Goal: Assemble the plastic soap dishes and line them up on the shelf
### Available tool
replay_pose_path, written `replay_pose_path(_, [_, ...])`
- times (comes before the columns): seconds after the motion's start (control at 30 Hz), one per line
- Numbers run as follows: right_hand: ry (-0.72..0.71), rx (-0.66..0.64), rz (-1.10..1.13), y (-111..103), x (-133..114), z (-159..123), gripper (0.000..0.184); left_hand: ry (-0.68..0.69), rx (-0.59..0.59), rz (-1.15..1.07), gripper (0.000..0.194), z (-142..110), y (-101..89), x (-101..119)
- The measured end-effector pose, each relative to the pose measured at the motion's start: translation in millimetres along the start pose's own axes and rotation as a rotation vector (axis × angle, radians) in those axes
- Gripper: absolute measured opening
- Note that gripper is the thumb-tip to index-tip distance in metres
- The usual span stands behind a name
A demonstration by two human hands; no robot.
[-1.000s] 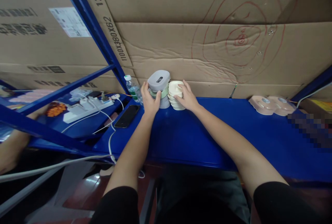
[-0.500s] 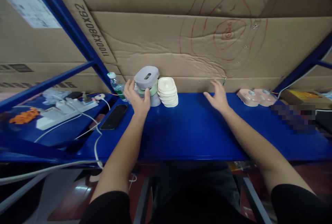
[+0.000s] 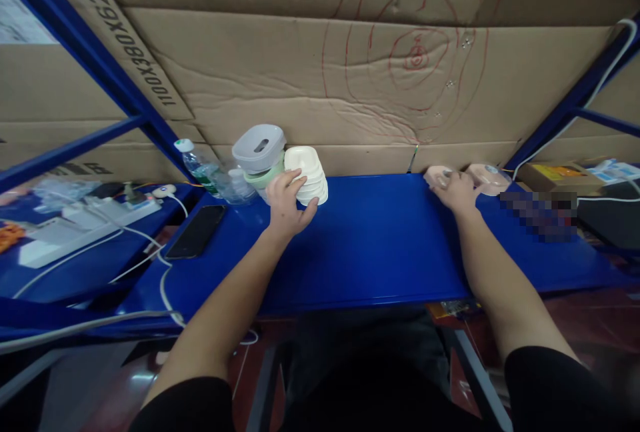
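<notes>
My left hand (image 3: 290, 204) is at the front left of a stack of cream rounded-square lids (image 3: 311, 175), its thumb and fingers apart. The fingertips overlap the stack's near side; I cannot tell whether they press on it. Behind that hand stands a pile of rounded-square containers, with a grey lid (image 3: 260, 147) on top and a green piece (image 3: 265, 177) under it. My right hand (image 3: 457, 193) reaches over the left of two pale pink containers (image 3: 434, 173), fingers at its near left side and thumb towards the other pink container (image 3: 493, 180).
The blue table (image 3: 370, 245) backs onto a cardboard wall with red rings. At the left are a clear bottle (image 3: 205, 172), a black phone (image 3: 196, 232) and a white power strip (image 3: 90, 225) with cables. A cardboard box (image 3: 560, 179) stands at the right, by a blurred patch.
My left hand has moved from the grey-lidded pile to the cream lids. My right hand has moved right, onto the left pink container. The view has turned slightly right.
</notes>
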State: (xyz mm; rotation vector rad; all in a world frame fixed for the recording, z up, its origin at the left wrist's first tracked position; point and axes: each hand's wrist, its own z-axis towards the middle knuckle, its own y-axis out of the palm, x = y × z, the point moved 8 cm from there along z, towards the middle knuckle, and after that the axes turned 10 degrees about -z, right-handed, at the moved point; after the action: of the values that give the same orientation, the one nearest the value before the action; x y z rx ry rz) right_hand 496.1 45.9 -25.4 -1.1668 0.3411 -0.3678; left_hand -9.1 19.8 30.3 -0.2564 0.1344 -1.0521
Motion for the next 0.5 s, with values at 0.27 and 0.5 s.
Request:
replay_pose_path(0.27, [-0.788, -0.121, 0.478, -24.6, -130.6, -66.3, 0.058, -0.177, -0.35, -0.074, 0.036, -1.7, 26.8, -0.8])
replay_pose_path(0.5, [-0.909, -0.159, 0.639, -33.5, -161.3, -98.9, 0.063, -0.14, -0.621, -0.228, 0.046, -7.4, 54.0, 13.2])
